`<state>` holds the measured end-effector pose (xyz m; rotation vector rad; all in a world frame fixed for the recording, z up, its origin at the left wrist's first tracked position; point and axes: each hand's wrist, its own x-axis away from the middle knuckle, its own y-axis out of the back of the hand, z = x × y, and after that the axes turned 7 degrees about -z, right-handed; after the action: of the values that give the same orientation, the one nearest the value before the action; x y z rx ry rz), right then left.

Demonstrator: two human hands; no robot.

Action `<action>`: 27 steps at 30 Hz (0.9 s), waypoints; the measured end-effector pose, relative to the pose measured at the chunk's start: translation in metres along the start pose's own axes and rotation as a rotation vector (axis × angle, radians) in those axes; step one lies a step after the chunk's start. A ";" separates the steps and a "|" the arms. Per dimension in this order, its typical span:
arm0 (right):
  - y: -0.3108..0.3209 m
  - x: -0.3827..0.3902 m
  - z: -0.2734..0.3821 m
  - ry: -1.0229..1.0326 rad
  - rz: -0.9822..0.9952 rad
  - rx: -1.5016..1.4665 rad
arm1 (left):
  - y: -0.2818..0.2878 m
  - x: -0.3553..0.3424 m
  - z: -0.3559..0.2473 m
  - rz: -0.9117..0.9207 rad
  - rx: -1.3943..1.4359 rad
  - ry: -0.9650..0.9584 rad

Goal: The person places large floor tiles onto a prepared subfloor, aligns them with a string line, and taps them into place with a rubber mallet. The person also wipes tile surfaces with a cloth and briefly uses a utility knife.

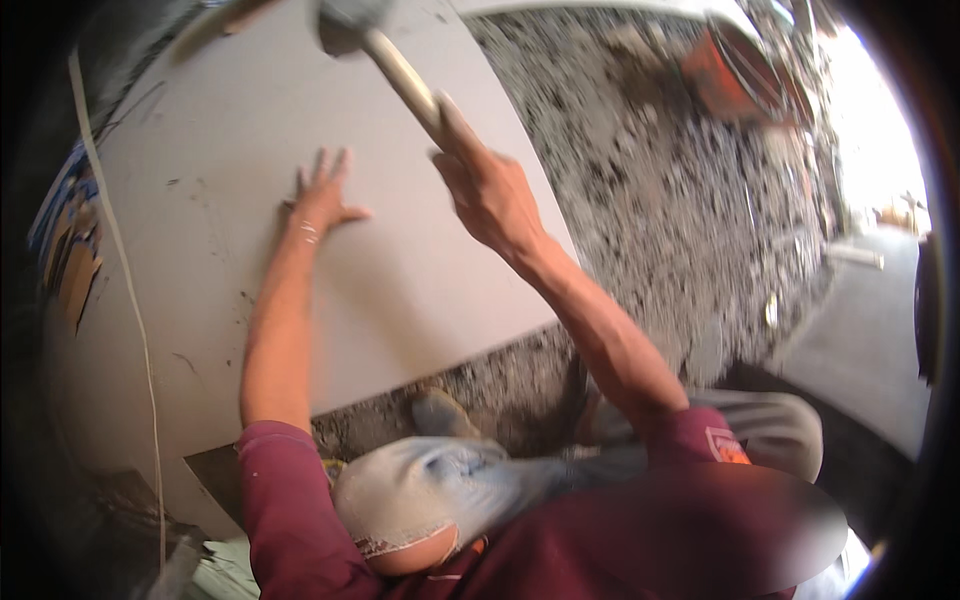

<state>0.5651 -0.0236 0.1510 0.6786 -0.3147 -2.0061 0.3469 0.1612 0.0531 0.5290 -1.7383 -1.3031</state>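
My left hand lies flat on a large pale tile, its fingers spread. In my right hand is a mallet, gripped by its light wooden handle and held up over the far part of the tile. The mallet's dark grey head is blurred and partly cut off at the upper edge. A few dark marks show on the tile's surface, mostly left of my left arm.
Rough, gravelly ground borders the tile on the right and near sides. An orange bucket lies tipped at the far right. A thin pale string runs along the left, near cardboard scraps. My shoe is by the near edge.
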 end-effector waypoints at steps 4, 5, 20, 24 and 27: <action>-0.002 0.047 0.034 0.004 -0.122 0.056 | -0.031 0.019 0.009 -0.075 0.090 -0.083; -0.005 0.066 0.038 -0.026 -0.128 0.083 | -0.036 0.026 0.011 -0.094 0.114 -0.081; -0.024 0.142 0.020 -0.552 0.239 0.259 | -0.024 0.051 -0.007 -0.095 0.067 0.010; -0.027 0.116 0.027 -0.325 0.131 0.079 | -0.051 0.090 0.037 -0.258 0.263 -0.022; -0.024 0.090 0.063 -0.251 0.117 0.077 | -0.075 0.162 0.108 -0.332 0.321 0.100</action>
<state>0.4761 -0.0923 0.1605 0.4441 -0.5697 -1.9757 0.1588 0.0705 0.0397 1.0866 -1.8386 -1.1968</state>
